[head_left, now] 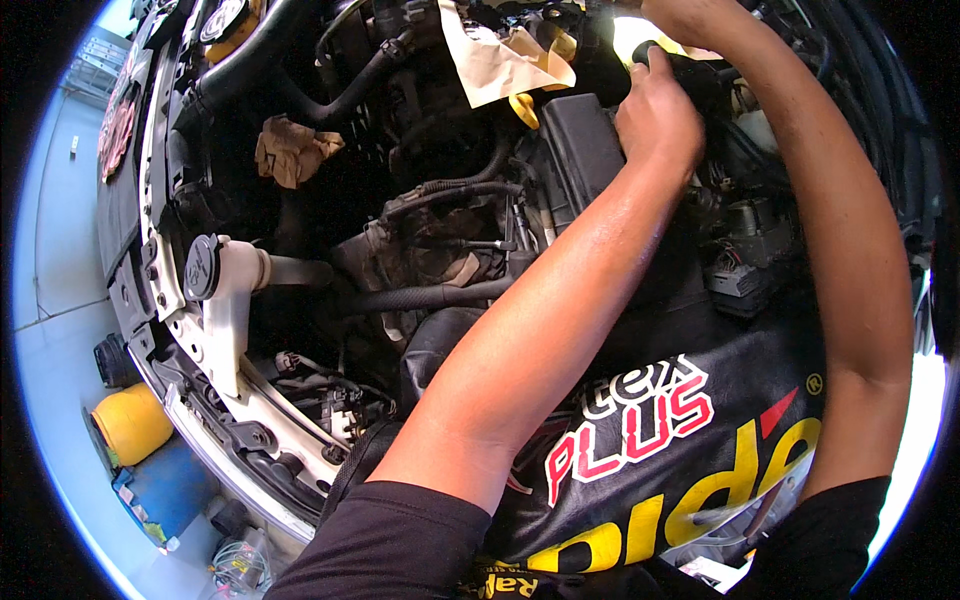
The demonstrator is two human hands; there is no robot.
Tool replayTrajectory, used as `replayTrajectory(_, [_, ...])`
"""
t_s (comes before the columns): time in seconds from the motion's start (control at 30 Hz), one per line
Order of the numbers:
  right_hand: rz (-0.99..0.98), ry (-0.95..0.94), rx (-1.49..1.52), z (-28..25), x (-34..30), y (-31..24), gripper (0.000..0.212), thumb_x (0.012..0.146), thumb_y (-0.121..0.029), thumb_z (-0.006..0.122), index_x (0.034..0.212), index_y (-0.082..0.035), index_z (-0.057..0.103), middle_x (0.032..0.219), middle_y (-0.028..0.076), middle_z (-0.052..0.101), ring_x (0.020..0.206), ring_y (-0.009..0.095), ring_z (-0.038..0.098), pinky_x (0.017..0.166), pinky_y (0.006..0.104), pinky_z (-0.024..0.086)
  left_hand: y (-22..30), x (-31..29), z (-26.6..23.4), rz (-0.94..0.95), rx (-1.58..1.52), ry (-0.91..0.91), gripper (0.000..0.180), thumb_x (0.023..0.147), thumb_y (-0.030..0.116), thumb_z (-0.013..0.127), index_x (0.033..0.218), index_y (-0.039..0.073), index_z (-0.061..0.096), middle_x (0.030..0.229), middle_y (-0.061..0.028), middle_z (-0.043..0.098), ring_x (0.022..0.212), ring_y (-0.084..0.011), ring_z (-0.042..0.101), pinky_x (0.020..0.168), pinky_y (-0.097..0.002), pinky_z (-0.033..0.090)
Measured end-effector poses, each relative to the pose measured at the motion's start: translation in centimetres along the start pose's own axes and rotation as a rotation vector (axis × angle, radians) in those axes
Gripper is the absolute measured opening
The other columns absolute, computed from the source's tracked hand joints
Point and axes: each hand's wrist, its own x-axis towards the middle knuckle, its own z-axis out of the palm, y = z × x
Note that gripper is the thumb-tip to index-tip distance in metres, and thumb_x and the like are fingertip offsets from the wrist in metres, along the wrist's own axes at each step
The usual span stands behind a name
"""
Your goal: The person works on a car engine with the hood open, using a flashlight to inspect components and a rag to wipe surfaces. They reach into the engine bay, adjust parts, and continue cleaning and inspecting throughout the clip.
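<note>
Both my arms reach far into an engine bay. My left hand (pixel 662 118) is closed beside a bright lit spot (pixel 632 38), its fingertips at a small dark part I cannot make out. At the upper edge of the view, my right hand (pixel 690 22) is partly cut off and its fingers are hidden. A black ribbed engine cover (pixel 578 145) lies just left of my left hand. Close by are a yellow loop handle (pixel 523 110) and a sheet of tan paper (pixel 490 60) draped over the engine.
A black fender cover (pixel 740 400) with coloured lettering lies under my forearms. To the left are a white reservoir with a black cap (pixel 202 267), crumpled brown paper (pixel 293 152) and hoses (pixel 430 296). A yellow container (pixel 133 422) and a blue drum (pixel 175 485) stand beyond the car.
</note>
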Motion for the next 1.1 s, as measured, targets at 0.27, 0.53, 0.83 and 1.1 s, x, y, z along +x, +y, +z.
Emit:
replayTrajectory(0.27, [-0.034, -0.139, -0.216, -1.0, -0.8, -1.4, 0.022, 0.076, -0.011, 0.074, 0.097, -0.003, 0.079, 0.098, 0.021, 0.075, 0.095, 0.039, 0.073, 0.082, 0.044, 0.058, 0.0, 0.2, 0.0, 0.015, -0.07, 0.007, 0.037, 0.094, 0.005, 0.05, 0.131, 0.004, 0.05, 0.118, -0.0288, 0.065, 0.106, -0.05, 0.067, 0.092, -0.0564, 0.054])
replayTrajectory(0.53, [0.027, -0.032, 0.066, -1.2, -1.3, 1.0, 0.022, 0.079, -0.009, 0.068, 0.097, -0.003, 0.078, 0.094, 0.023, 0.074, 0.091, 0.039, 0.072, 0.082, 0.0452, 0.057, 0.3, 0.4, 0.0, -0.015, -0.027, 0.002, 0.034, 0.09, 0.002, 0.056, 0.123, 0.004, 0.048, 0.116, -0.0279, 0.065, 0.106, -0.0497, 0.067, 0.092, -0.0568, 0.053])
replayTrajectory(0.83, [-0.295, -0.047, -0.361, 3.8, 4.2, 2.7, 0.014, 0.081, -0.013, 0.068, 0.089, -0.006, 0.077, 0.089, 0.02, 0.074, 0.084, 0.038, 0.072, 0.078, 0.0451, 0.057, 0.2, 0.4, 0.2, -0.023, -0.04, 0.011, 0.033, 0.091, 0.003, 0.055, 0.124, 0.004, 0.049, 0.116, -0.0286, 0.065, 0.106, -0.0493, 0.067, 0.092, -0.0569, 0.053])
replayTrajectory(1.1, [-0.248, -0.147, 0.006, 3.8, 5.4, 4.3, 0.017, 0.083, -0.017, 0.072, 0.094, -0.006, 0.078, 0.096, 0.019, 0.075, 0.086, 0.034, 0.072, 0.078, 0.0421, 0.056, 0.4, 0.4, 0.0, -0.04, -0.041, -0.007, 0.036, 0.09, 0.004, 0.058, 0.124, 0.003, 0.049, 0.117, -0.0283, 0.065, 0.108, -0.049, 0.067, 0.094, -0.0551, 0.053])
